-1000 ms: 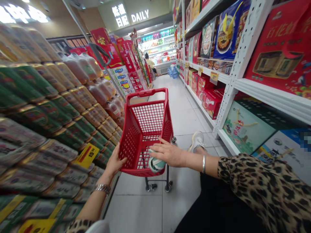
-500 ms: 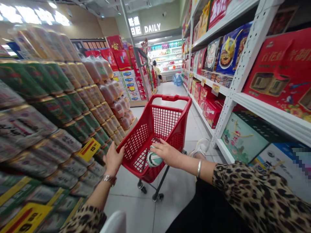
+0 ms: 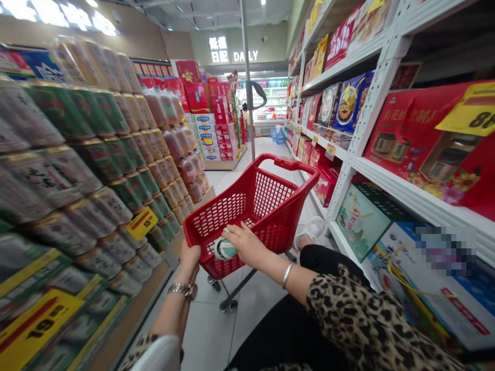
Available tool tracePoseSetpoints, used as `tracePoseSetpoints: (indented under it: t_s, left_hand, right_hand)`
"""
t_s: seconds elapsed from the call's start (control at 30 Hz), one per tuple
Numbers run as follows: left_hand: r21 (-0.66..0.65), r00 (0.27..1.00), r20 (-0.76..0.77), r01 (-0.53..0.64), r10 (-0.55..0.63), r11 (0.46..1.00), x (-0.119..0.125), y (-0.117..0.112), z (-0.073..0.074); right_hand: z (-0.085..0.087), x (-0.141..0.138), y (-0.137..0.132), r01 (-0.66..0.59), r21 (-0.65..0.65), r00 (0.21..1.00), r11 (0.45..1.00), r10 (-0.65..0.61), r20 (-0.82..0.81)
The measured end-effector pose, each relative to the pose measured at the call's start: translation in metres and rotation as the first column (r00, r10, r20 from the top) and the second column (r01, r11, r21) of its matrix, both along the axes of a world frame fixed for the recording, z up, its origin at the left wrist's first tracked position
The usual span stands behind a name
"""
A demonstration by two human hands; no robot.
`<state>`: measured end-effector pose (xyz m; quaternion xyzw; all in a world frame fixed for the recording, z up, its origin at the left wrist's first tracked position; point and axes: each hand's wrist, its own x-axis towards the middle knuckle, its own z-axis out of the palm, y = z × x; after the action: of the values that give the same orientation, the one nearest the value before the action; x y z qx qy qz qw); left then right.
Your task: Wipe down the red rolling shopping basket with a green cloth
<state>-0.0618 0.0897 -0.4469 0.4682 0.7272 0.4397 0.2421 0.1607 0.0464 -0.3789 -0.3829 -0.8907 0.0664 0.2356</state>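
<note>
The cart (image 3: 276, 234) stretches ahead, its long axis running near left to far right. The left hand (image 3: 190, 257) is curled round its near left corner; the right hand (image 3: 247, 245), farther right, lies over the bundle (image 3: 224, 251) inside, whether gripping I cannot tell.
</note>
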Motion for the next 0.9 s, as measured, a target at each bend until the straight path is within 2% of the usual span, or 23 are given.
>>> tracePoseSetpoints:
  t_s: [0.2,0.3,0.4,0.57,0.73,0.8,0.9]
  left_hand:
    - [-0.042,0.989,0.138,-0.039,0.045,0.998,-0.026,-0.024,0.007]
    - [-0.060,0.977,0.205,-0.041,0.053,0.997,-0.040,-0.035,0.011]
    - [-0.067,0.966,0.251,-0.049,0.065,0.997,-0.054,-0.043,0.014]
    - [-0.051,0.945,0.325,-0.027,0.042,0.998,-0.076,-0.052,0.016]
    - [-0.081,0.937,0.343,-0.035,0.061,0.996,-0.091,-0.057,0.024]
    - [-0.098,0.935,0.343,-0.055,0.085,0.994,-0.094,-0.059,0.028]
    - [-0.120,0.924,0.368,-0.065,0.105,0.991,-0.098,-0.060,0.035]
  right_hand:
    - [-0.008,-0.011,-0.033,0.046,0.134,0.999,0.990,-0.043,-0.029]
    - [-0.010,0.008,-0.038,0.107,0.192,0.994,0.976,-0.103,-0.029]
    - [-0.006,0.040,-0.039,0.188,0.274,0.982,0.943,-0.181,-0.051]
    - [0.013,0.096,-0.035,0.321,0.371,0.947,0.871,-0.305,-0.102]
    - [0.045,0.138,-0.016,0.504,0.348,0.864,0.791,-0.461,-0.205]
    - [0.053,0.147,-0.010,0.558,0.312,0.829,0.769,-0.499,-0.253]
    - [0.050,0.138,-0.013,0.552,0.280,0.831,0.785,-0.491,-0.263]
